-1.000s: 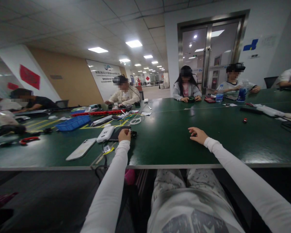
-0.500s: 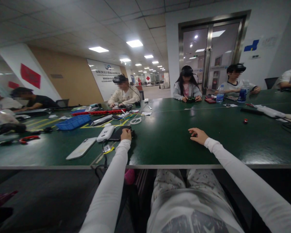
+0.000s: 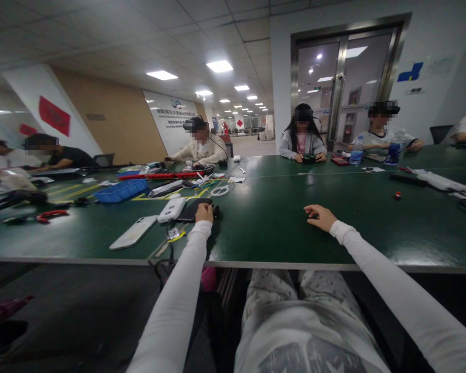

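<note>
My left hand (image 3: 204, 213) is closed, fingers curled, at the right end of a flat black item (image 3: 192, 211) on the green table (image 3: 264, 228). A small dark object (image 3: 216, 211) shows just past its knuckles, and whatever lies inside the fingers is hidden. Left of that hand are a white device with dark round spots (image 3: 172, 209) and a white phone (image 3: 135, 232) lying flat. My right hand (image 3: 321, 217) rests low over the table with fingers loosely bent and apart, holding nothing.
A blue tray (image 3: 121, 191), loose cables (image 3: 219, 190) and red-handled pliers (image 3: 52, 216) lie to the left. On the right are a small red item (image 3: 397, 195), a white-and-black tool (image 3: 435, 179) and bottles (image 3: 356, 151). Several people sit around the table.
The view has shifted slightly, moving the scene a little to the right. Across the table, a person in a cream top has stretched an arm out toward the left. My hands hold the same pose.
</note>
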The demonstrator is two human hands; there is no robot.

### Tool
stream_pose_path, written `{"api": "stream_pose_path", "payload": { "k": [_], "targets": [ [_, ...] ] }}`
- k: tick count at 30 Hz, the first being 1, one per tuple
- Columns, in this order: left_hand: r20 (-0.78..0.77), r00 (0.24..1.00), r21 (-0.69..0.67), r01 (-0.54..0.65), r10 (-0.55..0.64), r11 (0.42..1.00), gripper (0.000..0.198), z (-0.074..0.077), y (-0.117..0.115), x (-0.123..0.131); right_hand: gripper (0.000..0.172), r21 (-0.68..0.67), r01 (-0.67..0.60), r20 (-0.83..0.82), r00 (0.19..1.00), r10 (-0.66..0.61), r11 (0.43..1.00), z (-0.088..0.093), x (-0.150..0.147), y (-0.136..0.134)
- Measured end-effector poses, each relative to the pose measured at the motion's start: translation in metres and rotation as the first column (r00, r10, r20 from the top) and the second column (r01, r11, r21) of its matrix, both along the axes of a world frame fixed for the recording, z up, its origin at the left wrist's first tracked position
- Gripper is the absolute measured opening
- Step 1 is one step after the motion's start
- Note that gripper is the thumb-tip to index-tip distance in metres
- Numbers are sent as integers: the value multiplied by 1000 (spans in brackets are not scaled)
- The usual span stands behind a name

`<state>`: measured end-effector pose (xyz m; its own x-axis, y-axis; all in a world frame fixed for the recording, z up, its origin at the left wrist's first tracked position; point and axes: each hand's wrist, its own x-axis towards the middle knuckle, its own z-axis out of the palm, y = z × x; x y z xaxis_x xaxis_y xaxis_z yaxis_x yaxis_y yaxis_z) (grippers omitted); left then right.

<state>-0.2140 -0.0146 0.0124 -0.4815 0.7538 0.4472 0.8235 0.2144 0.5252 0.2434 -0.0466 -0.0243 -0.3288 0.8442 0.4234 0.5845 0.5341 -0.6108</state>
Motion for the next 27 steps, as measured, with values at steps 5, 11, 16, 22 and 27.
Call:
{"api": "stream_pose_path", "payload": {
  "k": [5, 11, 16, 22, 27],
  "targets": [
    [4, 1000, 0, -25, 25, 1000, 20, 1, -3, 2, 39, -11, -9, -8, 1000, 9, 1000, -2, 1, 1],
    [9, 1000, -2, -26, 26, 1000, 21, 0, -3, 2, 38, -11, -11, -11, 1000, 11, 1000, -4, 1, 3],
    [-53, 998, 8, -15, 15, 1000, 20, -1, -1, 0, 36, -18, -15, -2, 1000, 15, 1000, -3, 1, 3],
    [-67, 998, 38, -4, 6, 999, 21, 0, -2, 3, 34, -14, -15, 0, 1000, 15, 1000, -3, 0, 3],
    [-38, 998, 56, 44, -42, 997, 22, -3, 0, 7, 33, -22, -12, 1, 1000, 12, 1000, -4, 0, 4]
  ]
}}
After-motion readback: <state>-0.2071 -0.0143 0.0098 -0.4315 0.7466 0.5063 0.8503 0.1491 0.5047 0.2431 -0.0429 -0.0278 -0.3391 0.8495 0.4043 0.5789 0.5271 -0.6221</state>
